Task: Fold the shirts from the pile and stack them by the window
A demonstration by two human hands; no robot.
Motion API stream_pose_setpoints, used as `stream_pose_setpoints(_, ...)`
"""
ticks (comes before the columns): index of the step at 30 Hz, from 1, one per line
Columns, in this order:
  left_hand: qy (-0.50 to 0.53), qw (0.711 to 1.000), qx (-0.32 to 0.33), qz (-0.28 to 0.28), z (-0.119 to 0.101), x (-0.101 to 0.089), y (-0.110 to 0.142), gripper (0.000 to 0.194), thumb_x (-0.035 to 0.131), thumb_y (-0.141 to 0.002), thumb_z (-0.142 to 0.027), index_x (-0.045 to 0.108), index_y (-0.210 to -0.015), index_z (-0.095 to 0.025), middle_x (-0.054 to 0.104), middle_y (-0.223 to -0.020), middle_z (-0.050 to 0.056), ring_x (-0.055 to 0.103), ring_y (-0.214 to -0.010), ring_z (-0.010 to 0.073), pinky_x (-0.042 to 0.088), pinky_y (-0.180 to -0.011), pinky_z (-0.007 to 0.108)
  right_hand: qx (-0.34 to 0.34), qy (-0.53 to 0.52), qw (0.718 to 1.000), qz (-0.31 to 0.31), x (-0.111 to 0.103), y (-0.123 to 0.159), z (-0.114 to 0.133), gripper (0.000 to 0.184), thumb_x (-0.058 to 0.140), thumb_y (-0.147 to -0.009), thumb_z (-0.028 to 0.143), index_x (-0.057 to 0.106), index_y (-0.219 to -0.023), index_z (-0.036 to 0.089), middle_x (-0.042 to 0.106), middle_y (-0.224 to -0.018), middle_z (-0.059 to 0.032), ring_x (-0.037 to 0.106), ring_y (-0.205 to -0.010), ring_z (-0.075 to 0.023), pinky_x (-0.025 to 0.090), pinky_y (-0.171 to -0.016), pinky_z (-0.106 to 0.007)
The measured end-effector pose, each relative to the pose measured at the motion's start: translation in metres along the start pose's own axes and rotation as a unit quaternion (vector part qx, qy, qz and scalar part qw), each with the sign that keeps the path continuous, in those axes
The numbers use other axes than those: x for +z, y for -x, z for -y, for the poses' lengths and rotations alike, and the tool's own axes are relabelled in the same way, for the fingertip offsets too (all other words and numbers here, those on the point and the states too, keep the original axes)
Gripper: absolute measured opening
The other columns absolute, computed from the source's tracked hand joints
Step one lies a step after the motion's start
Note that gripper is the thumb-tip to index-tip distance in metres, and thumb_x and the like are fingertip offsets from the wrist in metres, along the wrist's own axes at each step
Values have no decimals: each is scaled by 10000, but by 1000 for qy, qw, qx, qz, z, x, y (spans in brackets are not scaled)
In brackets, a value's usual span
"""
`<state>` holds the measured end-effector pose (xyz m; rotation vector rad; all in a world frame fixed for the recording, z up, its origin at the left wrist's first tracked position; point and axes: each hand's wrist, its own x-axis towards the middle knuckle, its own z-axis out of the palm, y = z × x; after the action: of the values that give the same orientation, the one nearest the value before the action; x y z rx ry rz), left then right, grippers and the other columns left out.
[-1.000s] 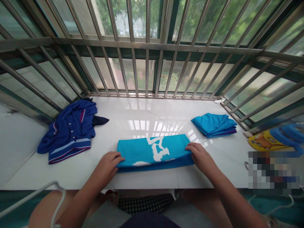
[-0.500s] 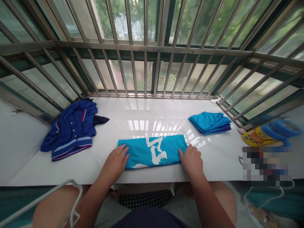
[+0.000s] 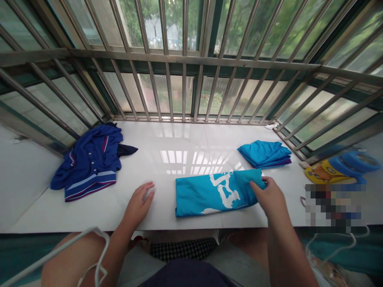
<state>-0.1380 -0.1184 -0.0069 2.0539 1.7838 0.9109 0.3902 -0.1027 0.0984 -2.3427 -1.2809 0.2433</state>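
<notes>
A folded turquoise T-shirt (image 3: 216, 193) with a white print lies slightly askew on the white tiled ledge (image 3: 179, 151). My right hand (image 3: 267, 195) grips its far right corner, fingers pressed onto the fabric. My left hand (image 3: 139, 203) rests open on the tile, a short way left of the shirt and not touching it. Beyond my right hand sits a neat folded stack of turquoise clothes (image 3: 265, 154). A crumpled navy polo shirt (image 3: 89, 163) with striped trim lies further left.
Steel window bars (image 3: 185, 59) run along the ledge's far side, with glass behind them. A yellow cartoon pad (image 3: 324, 173) and a blue item (image 3: 351, 165) lie at right, beside a pixelated patch. A white wire hanger (image 3: 60, 255) crosses the lower left, near my lap.
My left hand has let go and moved left. My right hand has dragged the turquoise T-shirt rightward, turning it slightly, and now holds its corner.
</notes>
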Motion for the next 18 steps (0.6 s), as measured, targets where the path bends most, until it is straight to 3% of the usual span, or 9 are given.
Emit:
stream_pose_setpoints(2,-16,1000,18,-7,-3,4,1,364,538,-1061,-469,719,-1272,-234,750,-1401,124,693,-1323,294,543,-1187,543,-75,-7,997,-12,7,31,35,416,692,-916,459,692,-1278,255,811,-1074,-132,776,-986,-342,573,-796,-382)
stream_pose_setpoints(4,-30,999,34,-7,-5,6,1,349,561,-1048,-449,719,-1273,-234,745,-1404,130,690,-1319,304,541,-1184,553,-162,-34,986,29,32,72,72,374,623,-974,385,684,-1330,289,808,-1021,-102,777,-958,-333,590,-818,-409)
stream_pose_setpoints(7,-44,998,47,-2,-8,8,2,340,569,-1042,-430,717,-1278,-235,735,-1416,132,681,-1325,315,537,-1181,564,-317,-73,935,143,94,139,118,443,514,-1016,236,658,-1434,272,778,-1288,-132,745,-1159,-358,597,-995,-518)
stream_pose_setpoints(9,-54,997,51,-1,-8,8,2,331,569,-1040,-422,717,-1275,-241,731,-1421,131,677,-1326,318,536,-1181,565,-389,-48,895,214,137,177,134,511,560,-1030,251,592,-1540,251,701,-1471,-162,660,-1357,-383,500,-1172,-605)
stream_pose_setpoints(12,-68,996,55,3,-10,7,4,316,564,-1045,-403,716,-1275,-249,716,-1442,129,666,-1342,316,529,-1193,552,-436,-23,878,196,175,210,132,899,823,-909,500,451,-1662,178,434,-1716,-243,379,-1600,-489,307,-1278,-747)
stream_pose_setpoints(14,-72,996,58,7,-11,7,4,313,561,-1050,-394,712,-1282,-247,706,-1456,130,655,-1356,315,520,-1203,548,-468,-26,866,172,182,219,117,1124,914,-803,591,396,-1691,137,321,-1757,-280,306,-1628,-512,297,-1288,-744)
stream_pose_setpoints(16,-74,995,60,7,-11,8,4,314,562,-1051,-390,709,-1284,-241,703,-1457,135,652,-1358,317,514,-1207,552,-512,-28,844,156,178,223,97,1092,930,-802,552,429,-1670,117,347,-1737,-296,374,-1601,-499,373,-1275,-691)
stream_pose_setpoints(18,-74,995,62,4,-10,9,4,312,565,-1049,-392,709,-1278,-236,706,-1445,142,654,-1350,323,513,-1202,559,-556,-34,818,142,169,225,76,826,860,-907,390,514,-1617,150,466,-1685,-257,484,-1553,-437,453,-1253,-613)
